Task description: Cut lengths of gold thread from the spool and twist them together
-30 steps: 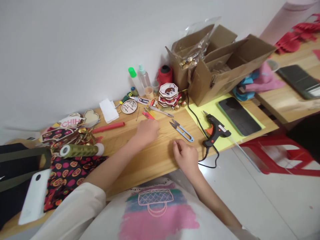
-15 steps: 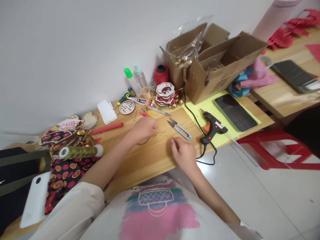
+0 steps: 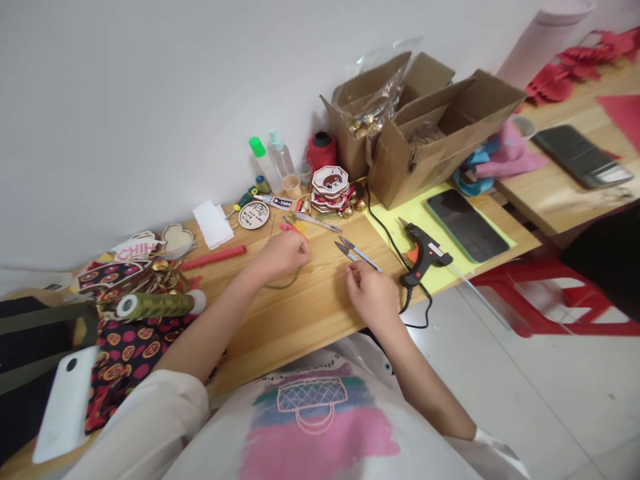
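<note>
My left hand [image 3: 286, 255] is closed in a pinch above the middle of the table, and a thin olive-green cord [image 3: 286, 287] hangs in a curve from it. My right hand [image 3: 373, 292] is also closed, thumb against fingers, near the table's front edge. What its fingertips hold is too small to make out. Just behind it lie blue-handled thread snips [image 3: 353, 249], blades to the left, their handle end partly hidden by the hand.
A black glue gun [image 3: 425, 253] and a phone [image 3: 467, 225] lie on yellow paper at right. Cardboard boxes [image 3: 430, 157] stand behind. Octagonal wooden pieces [image 3: 330, 180], a glue tube [image 3: 280, 201] and bottles line the wall. A green spool [image 3: 160, 305] sits left beside patterned fabric [image 3: 135, 347].
My left hand has shifted slightly left. My right hand has moved a little right and up, now covering part of the snips' handle. The camera view has turned slightly.
</note>
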The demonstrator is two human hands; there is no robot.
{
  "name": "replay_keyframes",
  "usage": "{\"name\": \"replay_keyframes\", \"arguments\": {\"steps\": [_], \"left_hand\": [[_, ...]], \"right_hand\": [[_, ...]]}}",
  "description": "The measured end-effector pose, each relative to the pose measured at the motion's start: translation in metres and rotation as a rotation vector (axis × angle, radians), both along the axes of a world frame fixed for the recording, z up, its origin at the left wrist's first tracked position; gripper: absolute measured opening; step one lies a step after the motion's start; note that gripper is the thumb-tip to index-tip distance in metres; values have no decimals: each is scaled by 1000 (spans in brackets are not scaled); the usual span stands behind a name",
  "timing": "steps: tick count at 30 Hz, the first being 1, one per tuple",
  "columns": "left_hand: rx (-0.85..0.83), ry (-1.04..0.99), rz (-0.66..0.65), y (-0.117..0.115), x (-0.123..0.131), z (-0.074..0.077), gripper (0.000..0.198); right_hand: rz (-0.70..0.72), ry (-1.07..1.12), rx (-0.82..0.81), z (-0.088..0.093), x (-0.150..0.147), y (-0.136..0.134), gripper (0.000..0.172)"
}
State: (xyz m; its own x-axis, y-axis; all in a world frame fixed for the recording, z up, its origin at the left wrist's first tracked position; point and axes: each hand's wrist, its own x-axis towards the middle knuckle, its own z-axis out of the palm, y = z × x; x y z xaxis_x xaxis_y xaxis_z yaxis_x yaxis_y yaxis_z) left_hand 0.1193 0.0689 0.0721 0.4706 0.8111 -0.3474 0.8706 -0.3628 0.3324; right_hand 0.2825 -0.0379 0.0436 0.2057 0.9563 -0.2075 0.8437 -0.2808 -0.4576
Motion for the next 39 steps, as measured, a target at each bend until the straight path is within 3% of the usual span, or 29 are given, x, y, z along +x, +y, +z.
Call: {"name": "replay_keyframes", "arguments": {"steps": [26,39], "left_hand": [[116,336,-109,-14,32,12,26],[87,270,-203,-4,24,8,23]], "right_hand": [[18,-25,-60,-3,5,1,30],[83,-15,-74,-2,8,3,30]]}}
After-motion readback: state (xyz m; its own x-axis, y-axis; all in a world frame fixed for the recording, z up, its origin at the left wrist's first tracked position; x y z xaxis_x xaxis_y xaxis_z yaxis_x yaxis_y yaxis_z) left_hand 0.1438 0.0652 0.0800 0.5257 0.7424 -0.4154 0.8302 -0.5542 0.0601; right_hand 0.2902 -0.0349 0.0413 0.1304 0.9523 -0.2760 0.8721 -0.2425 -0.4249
